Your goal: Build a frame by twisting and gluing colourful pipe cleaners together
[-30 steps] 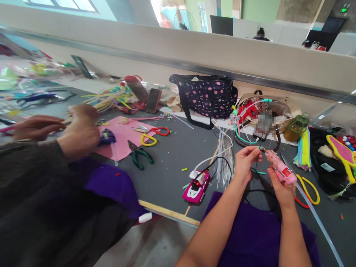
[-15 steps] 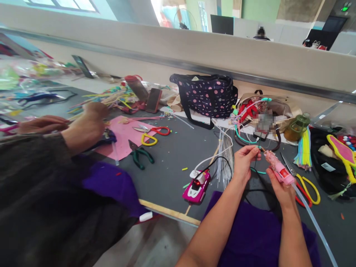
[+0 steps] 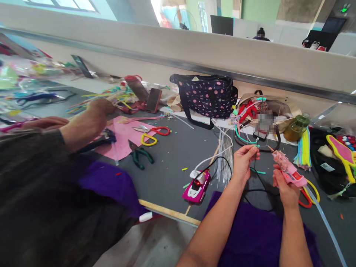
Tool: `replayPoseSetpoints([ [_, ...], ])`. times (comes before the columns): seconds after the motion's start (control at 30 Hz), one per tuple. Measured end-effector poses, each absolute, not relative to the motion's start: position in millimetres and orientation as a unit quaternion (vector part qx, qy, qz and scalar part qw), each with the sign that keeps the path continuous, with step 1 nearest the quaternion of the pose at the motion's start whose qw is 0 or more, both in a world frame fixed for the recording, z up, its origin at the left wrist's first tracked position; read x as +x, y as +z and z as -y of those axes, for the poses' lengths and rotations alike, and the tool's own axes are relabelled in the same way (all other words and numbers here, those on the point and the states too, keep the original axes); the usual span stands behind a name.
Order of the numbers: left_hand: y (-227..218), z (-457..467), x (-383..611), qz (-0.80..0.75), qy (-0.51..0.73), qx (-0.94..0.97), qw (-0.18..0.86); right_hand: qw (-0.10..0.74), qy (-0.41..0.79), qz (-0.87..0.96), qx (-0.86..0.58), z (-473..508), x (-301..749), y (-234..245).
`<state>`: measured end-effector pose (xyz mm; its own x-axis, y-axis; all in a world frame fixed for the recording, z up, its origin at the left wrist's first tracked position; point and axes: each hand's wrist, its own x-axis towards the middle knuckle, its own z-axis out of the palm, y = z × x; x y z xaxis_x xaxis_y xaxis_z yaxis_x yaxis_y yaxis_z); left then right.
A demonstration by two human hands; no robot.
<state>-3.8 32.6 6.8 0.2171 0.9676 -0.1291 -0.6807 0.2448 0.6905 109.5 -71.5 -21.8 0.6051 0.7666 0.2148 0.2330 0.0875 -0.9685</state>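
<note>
My right hand (image 3: 286,185) is wrapped round a pink hot glue gun (image 3: 289,170). A long translucent glue stick (image 3: 326,218) sticks out of its back end. The metal nozzle points up and left, a short gap from my left hand (image 3: 246,159), and a thin pale strand seems to span that gap. My left fingers pinch a thin green stem (image 3: 260,122) that stands upright, with a small teal bit at the fingertips and a teal piece (image 3: 260,99) at its top. The stem's middle is partly lost against a blurred patch.
A pink power strip (image 3: 197,187) with plugs lies left of my arms, wires (image 3: 226,157) behind it. Scissors (image 3: 306,198) are by my right hand. A patterned bag (image 3: 208,96) and green bottle (image 3: 297,127) stand behind. At left, a co-worker's arm (image 3: 83,124) reaches over pink paper (image 3: 125,144), near pliers (image 3: 140,155).
The glue gun has moved right, its nozzle drawn away from the stem at my left fingers. My left hand has barely shifted. The co-worker's arm at left has moved slightly.
</note>
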Motion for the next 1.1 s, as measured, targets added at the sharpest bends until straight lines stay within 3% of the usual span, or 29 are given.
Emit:
replayPoseSetpoints([
  [0.17,8,-30,-3,-0.280,0.549,0.253,0.746,0.621,0.250,0.390,-0.632,70,112,-27],
  [0.8,8,-31,-5,-0.263,0.541,0.243,0.761,0.542,0.153,0.463,-0.684,66,109,-14],
  [0.93,7,-33,-5,-0.268,0.545,0.241,0.757,0.565,0.161,0.425,-0.688,66,112,-20],
  [1.1,5,-35,-6,-0.275,0.556,0.227,0.751,0.643,0.257,0.367,-0.621,67,112,-21],
])
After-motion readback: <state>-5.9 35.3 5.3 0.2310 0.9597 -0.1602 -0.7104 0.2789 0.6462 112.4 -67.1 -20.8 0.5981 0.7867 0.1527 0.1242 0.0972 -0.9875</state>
